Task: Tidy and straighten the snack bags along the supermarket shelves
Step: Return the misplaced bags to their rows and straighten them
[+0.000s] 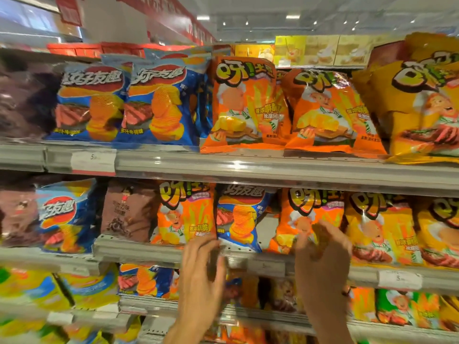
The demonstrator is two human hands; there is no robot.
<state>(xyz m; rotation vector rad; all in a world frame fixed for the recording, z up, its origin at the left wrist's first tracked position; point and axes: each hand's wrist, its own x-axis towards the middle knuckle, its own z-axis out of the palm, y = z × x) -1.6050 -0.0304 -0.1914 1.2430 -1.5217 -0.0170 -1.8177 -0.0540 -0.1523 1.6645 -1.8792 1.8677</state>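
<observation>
On the middle shelf a blue ridged-chip bag stands between two orange fries bags, one to its left and one to its right. My left hand is raised below the blue bag. Its loosely curled fingertips touch the bag's lower left corner at the shelf edge. My right hand is on the lower front of the right orange bag, fingers over its face and thumb at its bottom edge, pinching it. Both hands are motion-blurred.
The top shelf holds blue chip bags, orange bags and leaning yellow bags. A brown bag and yellow bags share the middle shelf. The lower shelf holds mixed bags. Price tags line the rails.
</observation>
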